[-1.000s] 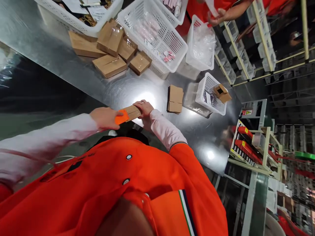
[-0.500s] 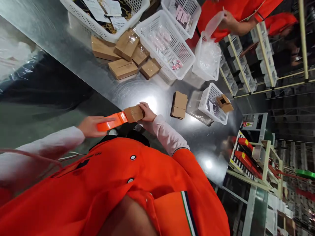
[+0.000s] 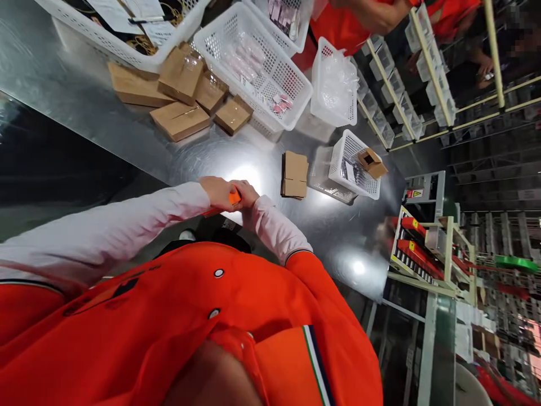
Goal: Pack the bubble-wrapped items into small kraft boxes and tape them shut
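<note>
My left hand (image 3: 217, 193) is closed around an orange tape dispenser (image 3: 235, 195), whose end pokes out between my two hands. Right against it, my right hand (image 3: 247, 194) is curled at the table's near edge. The small cardboard box seen there a moment ago is now hidden by my hands. Farther right on the metal table lies a stack of flat brown cartons (image 3: 295, 175). Beyond my hands sit several closed brown boxes (image 3: 181, 119), shiny tape on some of them.
White baskets (image 3: 291, 115) line the far side, one with pink items. A basket of clear plastic (image 3: 335, 84) stands near a co-worker's arm (image 3: 376, 14). A smaller basket (image 3: 355, 163) holds an opened carton. A roller rack (image 3: 416, 248) stands at right.
My left hand has moved right with the tape dispenser, across the box, to meet my right hand. The view has shifted, and the co-worker's hand has left the plastic basket.
</note>
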### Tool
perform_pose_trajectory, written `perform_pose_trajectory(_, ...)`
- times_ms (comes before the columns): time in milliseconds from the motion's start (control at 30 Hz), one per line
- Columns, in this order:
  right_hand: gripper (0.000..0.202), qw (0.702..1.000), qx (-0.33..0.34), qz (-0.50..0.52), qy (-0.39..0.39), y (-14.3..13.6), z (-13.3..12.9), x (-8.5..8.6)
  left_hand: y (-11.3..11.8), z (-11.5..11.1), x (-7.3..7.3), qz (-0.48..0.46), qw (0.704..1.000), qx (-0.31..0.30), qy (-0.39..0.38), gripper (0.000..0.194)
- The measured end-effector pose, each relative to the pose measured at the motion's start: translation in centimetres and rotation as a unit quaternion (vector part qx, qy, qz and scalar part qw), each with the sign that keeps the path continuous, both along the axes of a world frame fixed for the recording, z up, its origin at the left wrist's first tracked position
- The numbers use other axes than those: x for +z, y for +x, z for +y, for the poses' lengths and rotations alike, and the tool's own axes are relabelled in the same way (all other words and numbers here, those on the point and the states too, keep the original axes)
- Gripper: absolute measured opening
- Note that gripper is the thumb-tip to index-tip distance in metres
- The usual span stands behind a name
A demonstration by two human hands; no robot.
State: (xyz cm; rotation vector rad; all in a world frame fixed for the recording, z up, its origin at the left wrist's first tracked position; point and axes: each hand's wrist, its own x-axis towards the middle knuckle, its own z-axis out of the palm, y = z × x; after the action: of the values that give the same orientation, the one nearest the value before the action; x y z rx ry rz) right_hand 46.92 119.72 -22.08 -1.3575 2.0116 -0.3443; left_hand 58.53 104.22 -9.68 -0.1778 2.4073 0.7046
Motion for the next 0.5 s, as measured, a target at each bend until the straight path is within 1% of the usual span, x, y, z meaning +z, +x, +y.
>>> perform_pose_trajectory(33, 0.089, 1.000, 0.015, -0.005, -0.002, -0.2, -0.5, -0.3, 0.4, -0.4, 0.2, -0.014, 1.000, -0.014, -0.010, 0.070)
perform_pose_trajectory(67, 0.091, 1.000, 0.024, -0.011, -0.003, -0.5, -0.8, -0.5, 1.3, -1.1, 0.4, -0.027, 0.999, -0.028, -0.021, 0.071)
perform_pose_trajectory(100, 0.094, 0.999, 0.030, -0.018, -0.003, -0.6, -1.0, -0.7, 2.5, -2.0, 0.5, -0.038, 0.998, -0.037, -0.030, 0.072)
perform_pose_trajectory(167, 0.096, 0.999, 0.037, -0.029, -0.009, -0.9, -1.2, -1.0, 6.0, -4.0, 0.4, -0.065, 0.995, -0.046, -0.055, 0.076)
perform_pose_trajectory(233, 0.093, 0.998, 0.042, -0.039, -0.025, -1.0, -1.0, -1.2, 9.7, -5.7, -0.4, -0.098, 0.991, -0.043, -0.080, 0.080)
perform_pose_trajectory(300, 0.090, 0.997, 0.043, -0.045, -0.042, -1.0, -0.9, -1.4, 12.8, -6.7, -1.7, -0.112, 0.989, -0.039, -0.094, 0.083)
perform_pose_trajectory(333, 0.090, 0.997, 0.041, -0.047, -0.047, -0.9, -0.9, -1.3, 13.8, -6.8, -2.5, -0.107, 0.989, -0.039, -0.095, 0.084)
perform_pose_trajectory(400, 0.093, 0.998, 0.026, -0.044, -0.046, -0.6, -0.9, -1.2, 14.9, -6.3, -4.1, -0.081, 0.992, -0.037, -0.088, 0.085)
perform_pose_trajectory(467, 0.096, 0.998, 0.011, -0.042, -0.033, -0.4, -1.0, -0.8, 15.0, -5.2, -5.2, -0.062, 0.995, -0.030, -0.077, 0.084)
perform_pose_trajectory(500, 0.096, 0.999, 0.008, -0.042, -0.027, -0.2, -1.1, -0.6, 14.9, -4.5, -5.5, -0.061, 0.995, -0.024, -0.074, 0.084)
